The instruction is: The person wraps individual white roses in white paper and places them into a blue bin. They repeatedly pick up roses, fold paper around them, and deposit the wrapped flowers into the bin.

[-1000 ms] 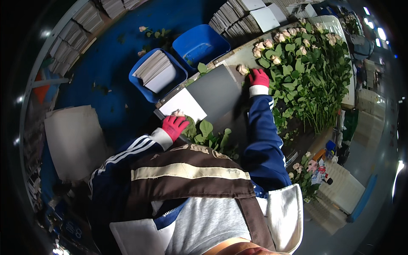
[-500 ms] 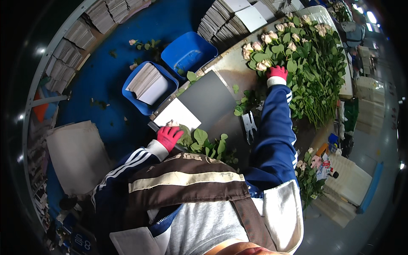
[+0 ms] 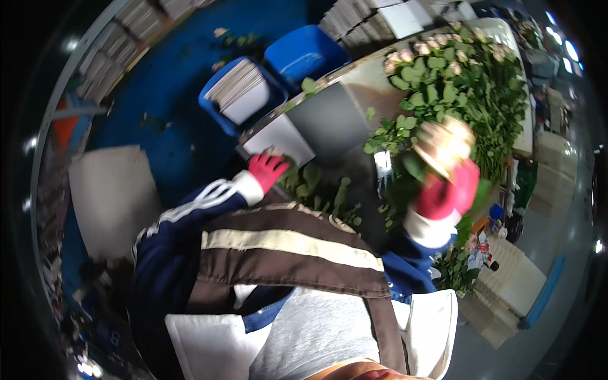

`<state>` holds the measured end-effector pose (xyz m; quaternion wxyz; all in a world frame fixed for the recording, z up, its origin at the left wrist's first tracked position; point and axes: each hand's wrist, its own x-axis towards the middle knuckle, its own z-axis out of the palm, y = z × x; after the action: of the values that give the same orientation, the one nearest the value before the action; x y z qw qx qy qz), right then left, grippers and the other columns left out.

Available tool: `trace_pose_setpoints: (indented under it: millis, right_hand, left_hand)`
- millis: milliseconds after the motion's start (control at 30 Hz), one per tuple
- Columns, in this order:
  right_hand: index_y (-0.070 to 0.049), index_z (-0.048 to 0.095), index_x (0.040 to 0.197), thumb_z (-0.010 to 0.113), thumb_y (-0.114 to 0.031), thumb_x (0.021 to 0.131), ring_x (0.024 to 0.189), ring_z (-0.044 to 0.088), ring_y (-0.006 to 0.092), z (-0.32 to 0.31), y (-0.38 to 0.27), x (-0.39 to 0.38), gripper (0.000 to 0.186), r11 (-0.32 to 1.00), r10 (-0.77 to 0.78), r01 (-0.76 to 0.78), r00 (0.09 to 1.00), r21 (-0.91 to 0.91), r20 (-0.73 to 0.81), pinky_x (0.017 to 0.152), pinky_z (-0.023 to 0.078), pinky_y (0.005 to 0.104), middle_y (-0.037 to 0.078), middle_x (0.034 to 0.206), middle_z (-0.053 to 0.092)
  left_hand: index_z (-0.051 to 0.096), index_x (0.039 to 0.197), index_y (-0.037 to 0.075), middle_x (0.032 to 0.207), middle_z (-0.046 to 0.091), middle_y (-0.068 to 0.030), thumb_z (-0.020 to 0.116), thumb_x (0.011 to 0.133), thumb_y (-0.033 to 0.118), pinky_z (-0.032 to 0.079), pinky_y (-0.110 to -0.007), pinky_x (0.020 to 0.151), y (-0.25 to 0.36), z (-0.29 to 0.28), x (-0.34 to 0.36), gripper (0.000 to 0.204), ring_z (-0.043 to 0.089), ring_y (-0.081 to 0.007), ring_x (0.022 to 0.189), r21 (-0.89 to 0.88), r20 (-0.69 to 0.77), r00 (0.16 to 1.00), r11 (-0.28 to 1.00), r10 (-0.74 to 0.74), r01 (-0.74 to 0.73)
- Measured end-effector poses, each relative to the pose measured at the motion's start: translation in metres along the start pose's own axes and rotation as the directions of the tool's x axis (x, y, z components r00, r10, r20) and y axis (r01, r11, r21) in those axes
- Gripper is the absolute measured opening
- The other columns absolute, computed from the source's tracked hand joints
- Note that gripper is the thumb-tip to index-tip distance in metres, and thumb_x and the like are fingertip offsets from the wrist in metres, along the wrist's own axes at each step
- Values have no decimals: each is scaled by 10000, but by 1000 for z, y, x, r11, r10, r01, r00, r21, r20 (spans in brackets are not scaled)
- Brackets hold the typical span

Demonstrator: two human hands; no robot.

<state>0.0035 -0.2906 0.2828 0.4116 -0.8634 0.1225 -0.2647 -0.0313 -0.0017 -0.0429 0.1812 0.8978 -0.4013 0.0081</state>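
Observation:
My left hand [image 3: 266, 171], in a pink glove, rests with fingers apart over a rose [image 3: 274, 151] and leaves [image 3: 309, 180] at the edge of a white sheet [image 3: 278, 139]. Beside that sheet is a dark grey board [image 3: 326, 117]. My right hand [image 3: 446, 190], also pink-gloved and blurred by motion, grips a pale rose [image 3: 443, 142] raised close to the camera, its bloom above the fingers and foliage hanging around it. A silver metal tool [image 3: 383, 172] lies just left of it. A large pile of leafy pale roses [image 3: 462, 95] covers the right side of the workbench [image 3: 373, 88].
Two blue bins [image 3: 304, 54] stand beyond the bench, the nearer one holding cardboard sheets [image 3: 244, 98]. A grey sheet stack [image 3: 114, 202] lies left, card stacks [image 3: 367, 19] at the back, shelving [image 3: 60, 114] at far left. Cream stacks [image 3: 510, 278] and small clutter [image 3: 487, 253] are at lower right.
My right hand went into the rose pile and has come back toward me, lifting a rose. The left hand stayed at the sheet's edge. The view shifted slightly.

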Motion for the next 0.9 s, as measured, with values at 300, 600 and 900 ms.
trace_pose_setpoints:
  millis: [300, 600, 900]
  right_hand:
    - [-90, 704, 960, 737, -261, 744, 924, 567, 383, 169, 173, -169, 278, 899, 72, 200, 811, -391, 580, 787, 465, 441, 194, 1017, 566]
    - [-78, 673, 1038, 734, -204, 722, 971, 562, 389, 184, 188, -191, 345, 967, -8, 181, 726, -180, 688, 839, 464, 437, 191, 1032, 577]
    - [-14, 586, 940, 712, -126, 821, 721, 584, 185, 118, 175, -137, 206, 968, 249, -250, 923, -33, 292, 697, 474, 312, 87, 806, 618]
  left_hand:
    - [553, 1202, 212, 1259, 509, -46, 507, 814, 219, 313, -510, 1049, 15, 2, 4, 391, 477, -311, 1139, 179, 213, 977, 983, 6, -45]
    - [383, 1403, 145, 1331, 478, -119, 640, 782, 502, 372, -480, 966, 22, -52, 46, 760, 487, -327, 1189, -127, 601, 764, 916, -235, 382]
    - [531, 1289, 89, 1283, 480, -133, 520, 862, 236, 403, -493, 936, 60, 2, 43, 451, 501, -337, 1114, 464, 517, 828, 884, -218, -57]
